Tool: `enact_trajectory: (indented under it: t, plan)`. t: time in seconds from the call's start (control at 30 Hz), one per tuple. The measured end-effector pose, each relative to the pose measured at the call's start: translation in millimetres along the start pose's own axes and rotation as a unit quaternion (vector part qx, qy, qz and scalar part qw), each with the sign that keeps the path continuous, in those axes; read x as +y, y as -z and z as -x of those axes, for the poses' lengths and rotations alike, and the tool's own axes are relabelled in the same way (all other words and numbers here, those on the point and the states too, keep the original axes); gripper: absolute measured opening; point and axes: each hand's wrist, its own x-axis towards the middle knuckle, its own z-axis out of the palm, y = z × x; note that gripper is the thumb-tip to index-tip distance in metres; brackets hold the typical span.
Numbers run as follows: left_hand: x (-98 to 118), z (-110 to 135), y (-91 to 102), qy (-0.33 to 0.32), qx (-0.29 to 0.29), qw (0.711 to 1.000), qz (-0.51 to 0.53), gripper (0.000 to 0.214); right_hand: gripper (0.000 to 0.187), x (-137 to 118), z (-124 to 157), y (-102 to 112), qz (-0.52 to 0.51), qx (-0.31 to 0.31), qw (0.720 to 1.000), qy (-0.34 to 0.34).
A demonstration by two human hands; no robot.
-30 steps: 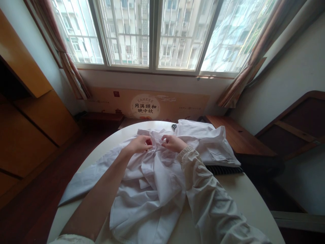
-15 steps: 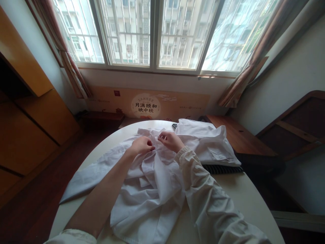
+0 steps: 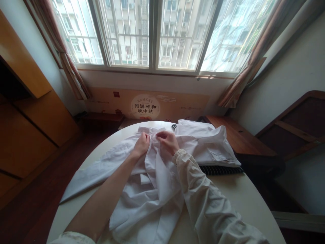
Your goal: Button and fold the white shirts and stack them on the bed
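Observation:
A white shirt (image 3: pixel 162 186) lies rumpled on the round table, its collar at the far side and one sleeve spread to the left. My left hand (image 3: pixel 142 144) is closed on the shirt's front edge just below the collar. Close beside it, my right hand (image 3: pixel 167 140) pinches the cloth on the other side of the opening. Whether a button is between the fingers is too small to tell. The shirt's cloth bunches beneath both hands.
Right of the shirt lies a folded white garment (image 3: pixel 205 142) over dark striped cloth (image 3: pixel 220 170). The pale table (image 3: pixel 243 200) has a curved edge. Behind it stand a printed panel (image 3: pixel 101 96) and a brown wooden desk (image 3: pixel 236 135), under a barred window (image 3: pixel 152 37).
My left hand has moved up toward the collar and turned more upright, drawing the shirt's edge with it. My right hand has shifted slightly left and stays at the cloth.

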Motion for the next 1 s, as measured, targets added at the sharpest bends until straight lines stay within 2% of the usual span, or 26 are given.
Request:
enact_trajectory:
  t: [0.07, 0.17, 0.27, 0.37, 0.5, 0.77, 0.87, 1.0]
  plan:
    - [-1.2, 4.0, -9.7, 0.017, 0.025, 1.000, -0.003, 0.012, 0.019, 4.9, 6.8, -9.6, -0.028, 0.049, 0.998, -0.017]
    - [-5.3, 6.4, -18.9, 0.004, 0.013, 0.999, 0.029, 0.009, 0.024, 11.1, 16.2, -19.3, -0.063, 0.088, 0.994, -0.027]
    - [-8.4, 4.6, -21.4, 0.002, -0.030, 0.988, 0.150, 0.015, 0.026, 14.9, 20.0, -20.9, -0.082, 0.102, 0.991, -0.043]
    - [-8.4, 2.0, -20.3, 0.038, -0.069, 0.959, 0.274, 0.030, 0.026, 16.5, 19.3, -19.0, -0.080, 0.098, 0.991, -0.052]
    - [-5.4, 1.1, -15.5, 0.067, -0.098, 0.931, 0.345, 0.045, 0.027, 17.1, 18.3, -18.3, -0.072, 0.090, 0.992, -0.049]
    - [-3.1, 4.1, -5.2, 0.049, -0.150, 0.921, 0.356, 0.054, 0.027, 14.8, 20.5, -18.2, -0.084, 0.088, 0.991, -0.058]
    - [-6.9, 4.0, -7.2, 0.028, -0.132, 0.933, 0.334, 0.056, 0.026, 12.8, 21.4, -18.2, -0.093, 0.106, 0.990, -0.030]
    - [-12.5, 3.8, -12.0, -0.009, -0.080, 0.957, 0.280, 0.052, 0.026, 11.9, 22.7, -18.8, -0.077, 0.092, 0.993, -0.016]
